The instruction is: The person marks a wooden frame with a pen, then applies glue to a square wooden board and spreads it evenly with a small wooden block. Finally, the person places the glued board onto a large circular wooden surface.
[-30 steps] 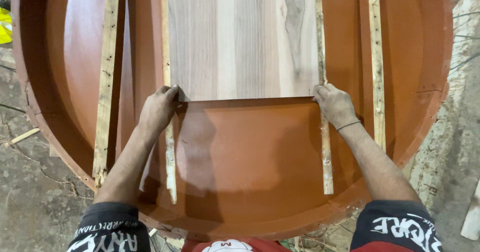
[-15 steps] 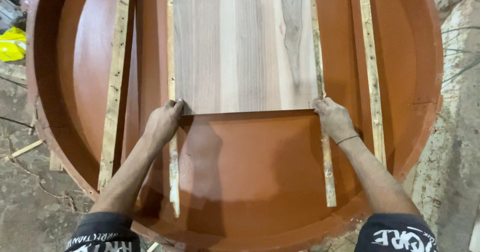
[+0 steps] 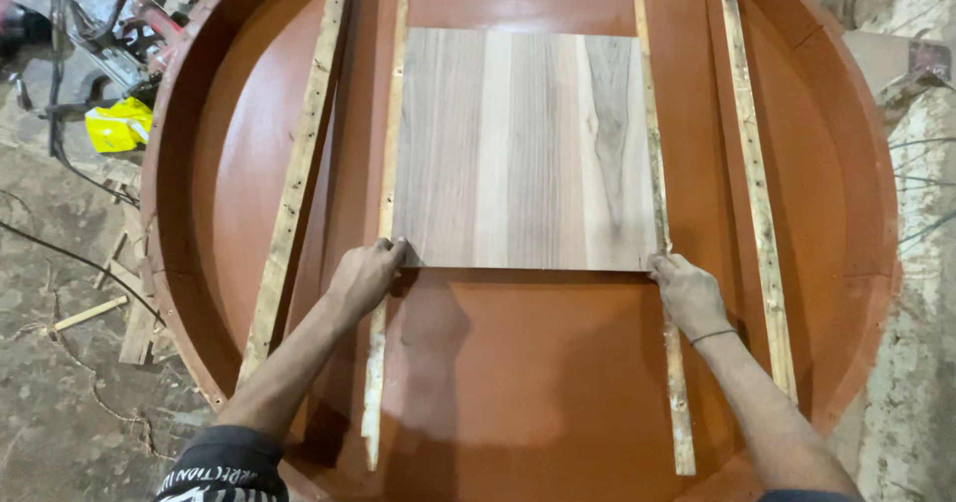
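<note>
A square board (image 3: 523, 148) of pale grey-brown wood lies flat inside a big round reddish-brown wooden tray (image 3: 249, 163). It rests between two thin rough battens, one batten (image 3: 386, 213) on its left and another batten (image 3: 662, 213) on its right. My left hand (image 3: 364, 276) grips the board's near left corner, over the left batten. On the near right corner my right hand (image 3: 689, 293) holds the board's edge, above the right batten.
Two more rough battens (image 3: 299, 173) (image 3: 754, 173) lie farther out in the tray. The tray's raised rim (image 3: 169, 293) curves around everything. Outside on the dirty floor at the left are a yellow object (image 3: 119, 125), cables and wood scraps (image 3: 90, 313). A rough wall (image 3: 921, 263) stands at the right.
The board has slid away from me across the tray, with both hands staying on its near corners. The view has shifted, so the board's far edge now shows.
</note>
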